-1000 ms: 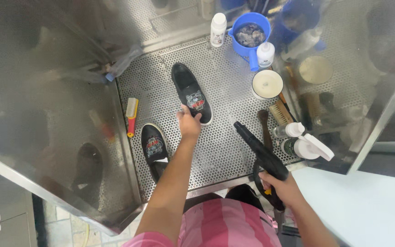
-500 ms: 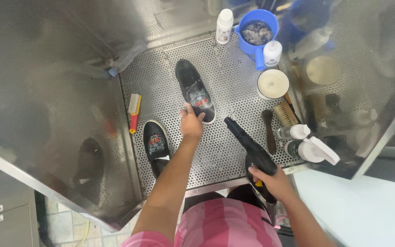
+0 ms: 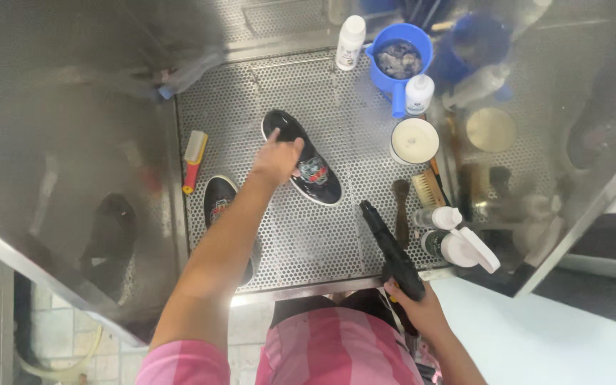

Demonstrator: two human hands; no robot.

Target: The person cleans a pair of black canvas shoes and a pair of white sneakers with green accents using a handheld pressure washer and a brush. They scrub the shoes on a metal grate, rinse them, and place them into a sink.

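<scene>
surroundings: blue jug [image 3: 398, 58], white bottle [image 3: 351, 41] and round white tub [image 3: 414, 140] beyond the black slip-on shoe [image 3: 306, 162]; second black shoe [image 3: 221, 207] and red-handled brush [image 3: 193, 158] to its left.
shoe: flat on the perforated worktop [image 3: 336, 235], mid-grid.
left hand [image 3: 276, 158]: fingers spread, resting on the shoe's opening.
right hand [image 3: 416, 311]: fingers closed round the black spray gun [image 3: 391, 249], nozzle near the shoe's toe.

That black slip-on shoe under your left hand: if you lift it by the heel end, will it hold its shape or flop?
The black slip-on shoe looks low and soft-sided, so the upper may sag while the sole probably stays fairly stiff. It lies flat on the perforated metal tray, so it is unlikely to roll. The left hand covers its middle; likely light.
</scene>
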